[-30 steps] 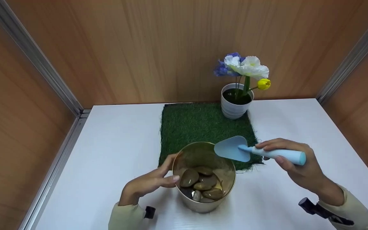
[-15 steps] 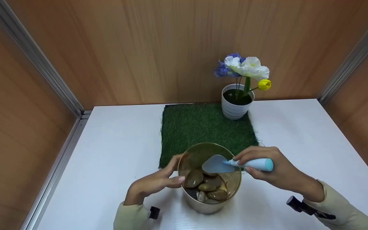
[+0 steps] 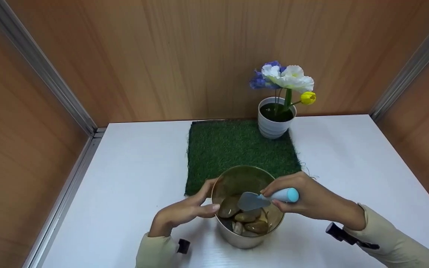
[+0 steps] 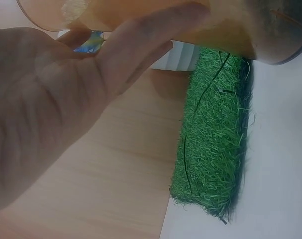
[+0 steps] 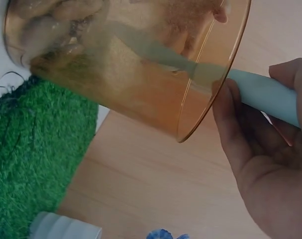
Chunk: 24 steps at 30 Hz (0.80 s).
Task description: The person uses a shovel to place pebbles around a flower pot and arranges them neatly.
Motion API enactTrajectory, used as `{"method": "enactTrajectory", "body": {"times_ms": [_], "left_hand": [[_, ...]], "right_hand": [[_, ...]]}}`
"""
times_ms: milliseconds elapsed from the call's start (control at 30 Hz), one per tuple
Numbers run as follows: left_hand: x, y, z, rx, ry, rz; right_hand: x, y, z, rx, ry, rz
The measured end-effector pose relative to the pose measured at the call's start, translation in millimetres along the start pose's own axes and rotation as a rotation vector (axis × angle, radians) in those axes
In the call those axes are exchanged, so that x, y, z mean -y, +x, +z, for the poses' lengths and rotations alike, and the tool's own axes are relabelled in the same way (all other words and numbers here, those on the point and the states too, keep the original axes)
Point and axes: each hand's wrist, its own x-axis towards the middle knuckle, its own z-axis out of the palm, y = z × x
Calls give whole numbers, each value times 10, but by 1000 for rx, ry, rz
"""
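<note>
A see-through amber tub (image 3: 240, 239) stands upright at the front of the white table, with several smooth brown stones (image 3: 257, 226) at its bottom. My left hand (image 3: 183, 212) holds the tub's left side, thumb at the near rim and fingers around the outer wall. My right hand (image 3: 313, 197) grips the pale blue handle of a small garden trowel (image 3: 252, 201) over the right rim. The blade points down inside, overlapping the stones. Through the tub's wall (image 5: 151, 107), the right wrist view shows the trowel's blade and neck inside and its handle (image 5: 265, 97) in my fingers.
Behind the tub lies a green artificial grass mat (image 3: 233, 145). A white ribbed flowerpot (image 3: 271, 128) with purple, white and yellow flowers stands at its back right corner. Wood panels (image 3: 199, 56) wall the table's back and sides.
My right hand has moved left and down, bringing the trowel from above the tub's right rim to inside it. The tub and my left hand have shifted slightly right.
</note>
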Motion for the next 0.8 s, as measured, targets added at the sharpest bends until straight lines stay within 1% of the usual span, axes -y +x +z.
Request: {"method": "enactTrajectory", "body": {"times_ms": [200, 400, 500, 667, 800], "left_hand": [[1, 11, -4, 11, -4, 10], [4, 28, -8, 9, 1, 9], [-1, 30, -11, 10, -2, 3], [-4, 18, -13, 12, -3, -5], [-3, 12, -10, 12, 2, -14]], "right_hand": [[-11, 67, 37, 81, -13, 40], [1, 141, 73, 136, -49, 68], [8, 170, 79, 160, -50, 87], [-1, 216, 98, 197, -25, 124], [-10, 248, 106, 211, 12, 164]]}}
